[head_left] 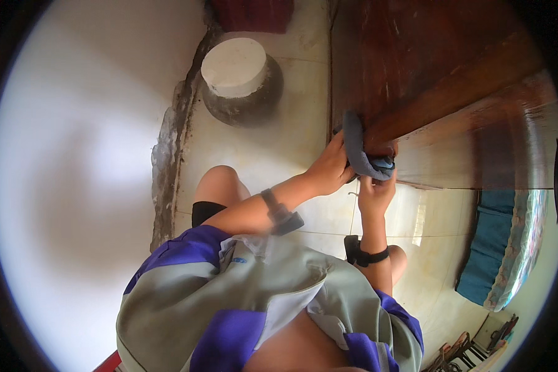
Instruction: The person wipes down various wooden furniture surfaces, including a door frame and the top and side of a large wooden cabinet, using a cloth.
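Observation:
My left hand [330,166] is closed on a grey-blue cloth [355,146], its fingertips hidden behind the fabric. On the near side, my right hand [377,193] grips the same cloth at its lower end, where the fabric is bunched. The cloth wraps around the corner of a dark reddish-brown wooden piece of furniture [434,102] and touches it. A thick wooden edge runs from that corner to the upper right. Both forearms carry black wrist straps.
A dark round pot [248,110] with a white round slab [234,67] on top stands at the far left. The white wall [87,155] has crumbled plaster along its base. Blue-green fabric [490,245] hangs at right. Shoes [456,353] sit on a rack at lower right.

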{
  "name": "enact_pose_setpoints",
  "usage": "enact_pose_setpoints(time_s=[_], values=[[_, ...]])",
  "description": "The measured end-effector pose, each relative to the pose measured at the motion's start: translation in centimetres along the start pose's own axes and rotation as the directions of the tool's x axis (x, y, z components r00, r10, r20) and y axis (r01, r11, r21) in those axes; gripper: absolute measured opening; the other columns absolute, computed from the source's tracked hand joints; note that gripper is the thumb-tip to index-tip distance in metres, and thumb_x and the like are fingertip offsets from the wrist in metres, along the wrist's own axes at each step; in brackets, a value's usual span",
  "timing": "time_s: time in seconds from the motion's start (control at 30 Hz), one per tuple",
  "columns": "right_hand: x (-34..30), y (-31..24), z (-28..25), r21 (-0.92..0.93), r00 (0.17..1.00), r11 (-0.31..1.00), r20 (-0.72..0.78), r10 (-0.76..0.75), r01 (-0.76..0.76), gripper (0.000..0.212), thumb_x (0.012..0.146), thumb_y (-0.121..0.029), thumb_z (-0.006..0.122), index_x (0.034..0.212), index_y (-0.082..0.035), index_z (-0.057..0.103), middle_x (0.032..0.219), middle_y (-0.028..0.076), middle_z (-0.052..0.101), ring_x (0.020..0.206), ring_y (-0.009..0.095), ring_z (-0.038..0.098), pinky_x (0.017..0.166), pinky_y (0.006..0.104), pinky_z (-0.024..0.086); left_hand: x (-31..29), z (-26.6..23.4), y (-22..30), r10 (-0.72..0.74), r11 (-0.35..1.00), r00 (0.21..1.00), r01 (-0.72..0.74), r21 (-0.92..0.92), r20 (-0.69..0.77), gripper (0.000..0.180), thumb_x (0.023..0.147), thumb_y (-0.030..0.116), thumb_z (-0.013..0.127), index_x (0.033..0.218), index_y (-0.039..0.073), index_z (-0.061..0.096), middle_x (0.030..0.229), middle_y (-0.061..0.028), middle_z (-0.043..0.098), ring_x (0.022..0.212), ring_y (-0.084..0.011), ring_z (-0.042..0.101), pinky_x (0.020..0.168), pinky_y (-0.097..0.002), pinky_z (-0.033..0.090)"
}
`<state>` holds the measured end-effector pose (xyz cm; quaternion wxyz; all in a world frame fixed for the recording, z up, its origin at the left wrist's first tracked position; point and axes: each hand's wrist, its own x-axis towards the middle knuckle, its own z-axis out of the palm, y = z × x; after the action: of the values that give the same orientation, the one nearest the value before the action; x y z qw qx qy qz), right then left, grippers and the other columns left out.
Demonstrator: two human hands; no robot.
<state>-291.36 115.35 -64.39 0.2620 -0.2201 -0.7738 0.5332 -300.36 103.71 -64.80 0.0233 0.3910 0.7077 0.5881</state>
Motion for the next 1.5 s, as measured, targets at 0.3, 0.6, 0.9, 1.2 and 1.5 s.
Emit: enact_pose_setpoints(time_s=[0.3,0.6,0.9,1.2,1.5], values=[[5.3,-11.9,-1.2,-0.512,0.445,0.455,-0.152,-0.883,0.728,0.037,0.082,-0.007,0.06,0.11,-0.001,0.037,0.112,0.019,0.044,0.095,0.031,0.049,0.083,0.0397,0.043,7.1,-3.3,7.0,0.377,0.884,0.926,-0.363,0.295,0.012,0.074,0.074,0.022,0.066,0.136,0.0,0.033,0.143,-0.0261,0.024,0.133,-0.0455,0.019,0.11,-0.0517,0.017],[2.9,-0.4,1.1,-0.458,0.547,0.485,0.003,-0.837,0.745,0.045,0.063,-0.006,0.071,0.095,-0.01,0.04,0.095,0.013,0.041,0.088,0.032,0.045,0.077,0.0424,0.04,3.7,-0.9,1.3,0.114,0.993,0.993,-0.112,-0.037,0.041,0.075,0.076,0.018,0.07,0.137,0.002,0.029,0.138,-0.019,0.033,0.127,-0.031,0.033,0.107,-0.0373,0.026],[1.3,-0.8,-1.0,-0.397,0.731,0.615,0.331,-0.596,0.681,0.034,0.059,-0.006,0.074,0.083,-0.004,0.05,0.089,0.016,0.054,0.079,0.035,0.053,0.069,0.0409,0.045,0.0,0.5,-0.4,-0.104,0.991,0.993,0.107,-0.076,0.047,0.063,0.073,0.003,0.062,0.132,0.005,0.04,0.138,-0.0202,0.035,0.127,-0.0382,0.033,0.106,-0.0405,0.029],[5.7,-12.8,-1.4,-0.5,0.221,0.048,0.293,-0.93,0.865,0.022,0.066,-0.009,0.068,0.085,-0.017,0.06,0.1,0.007,0.057,0.086,0.027,0.049,0.072,0.0347,0.039,4.7,-2.4,4.5,0.137,0.954,0.99,-0.14,-0.266,-0.026,0.052,0.08,0.017,0.055,0.129,0.006,0.043,0.138,-0.0207,0.035,0.128,-0.0441,0.026,0.109,-0.0465,0.017],[4.5,-5.5,0.1,-0.44,0.145,-0.225,0.663,-0.735,0.869,0.023,0.072,-0.02,0.06,0.094,-0.024,0.065,0.104,-0.005,0.063,0.099,0.011,0.053,0.087,0.0256,0.031,-1.3,1.5,-2.5,0.022,0.997,0.994,-0.029,-0.066,-0.106,0.052,0.085,0.022,0.052,0.133,0.005,0.04,0.139,-0.0206,0.035,0.132,-0.0406,0.024,0.11,-0.0444,0.019]])
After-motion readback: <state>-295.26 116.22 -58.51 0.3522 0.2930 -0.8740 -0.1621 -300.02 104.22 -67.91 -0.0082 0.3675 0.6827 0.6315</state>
